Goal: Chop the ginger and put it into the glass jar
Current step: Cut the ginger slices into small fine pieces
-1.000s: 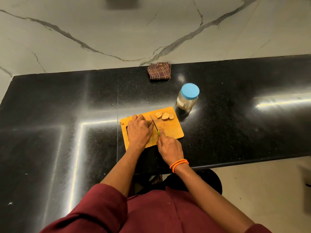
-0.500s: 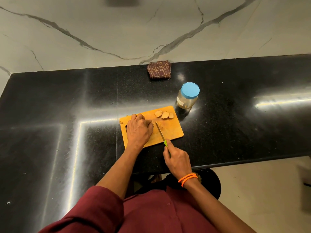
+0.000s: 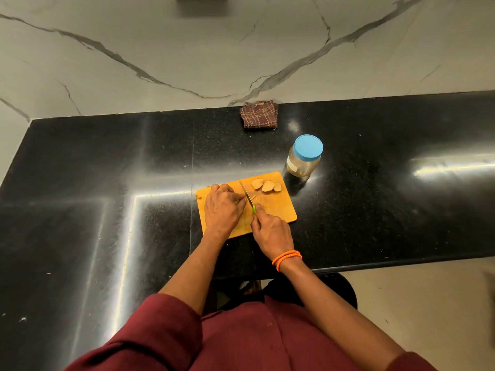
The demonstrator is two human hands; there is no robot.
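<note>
The right hand [image 3: 270, 231] is clenched round the green handle of a small knife [image 3: 247, 196], whose blade runs up toward eleven o'clock across the orange cutting board [image 3: 278, 210]. Just beside the blade, at nine o'clock from it, the left hand [image 3: 223, 207] sits knuckles-up on the board with its fingers curled down over the ginger piece being cut; most of that piece is hidden beneath them, so I cannot tell how much remains. A few thin slivers [image 3: 257, 200] lie on the far side of the blade, at about three o'clock. Further out, near the board's far edge at one o'clock, three thicker ginger slices [image 3: 266, 185] wait uncut. Beyond the board's corner, again toward one o'clock, the glass jar [image 3: 304, 159] stands upright on the black table [image 3: 107, 170] with its blue lid [image 3: 308, 145] still on. By my reading the chopping step is under way and well short of done. The next move calls for a steady downward stroke close to the guarding fingertips, and later the lid must come off before any ginger goes in.
</note>
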